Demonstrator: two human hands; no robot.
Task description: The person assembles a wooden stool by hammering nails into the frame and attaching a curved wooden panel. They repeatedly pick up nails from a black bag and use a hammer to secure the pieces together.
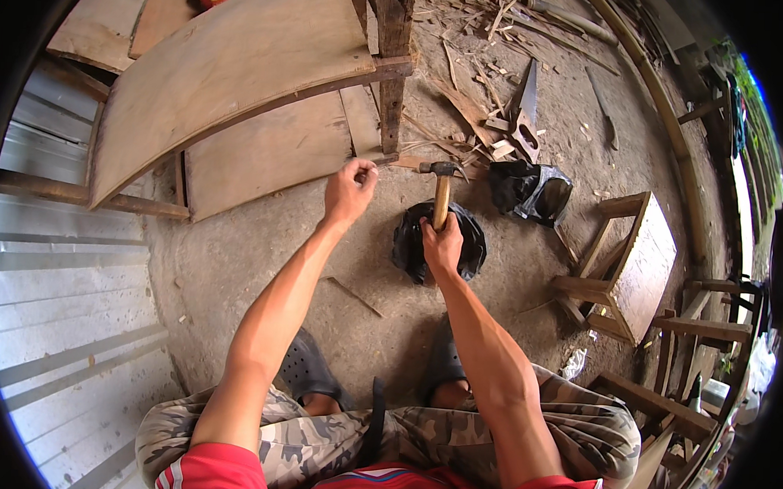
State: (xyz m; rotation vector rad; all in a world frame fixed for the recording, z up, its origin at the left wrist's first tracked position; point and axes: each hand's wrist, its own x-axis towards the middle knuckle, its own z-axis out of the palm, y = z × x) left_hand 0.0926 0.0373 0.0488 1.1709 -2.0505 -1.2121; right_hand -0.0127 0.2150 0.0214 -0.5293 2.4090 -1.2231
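My right hand [443,245] is wrapped round the wooden handle of a claw hammer [442,200], its dark metal head pointing away from me. Close to the lower end of an upright wooden post [391,115], my left hand [352,191] has its fingers pinched together. Whatever they may hold is too small to make out. The post belongs to a wooden frame with thin plywood panels [242,75] at the upper left. Below the hammer, partly covered by my right hand, a round black plastic bag [409,245] sits on the floor.
A handsaw [525,111] lies among wood scraps at the far side, beside another black plastic bag [531,193]. Further right lies a long knife [605,110]. A small wooden stool [645,262] rests tipped over at the right. Corrugated metal sheeting [70,319] lines the left.
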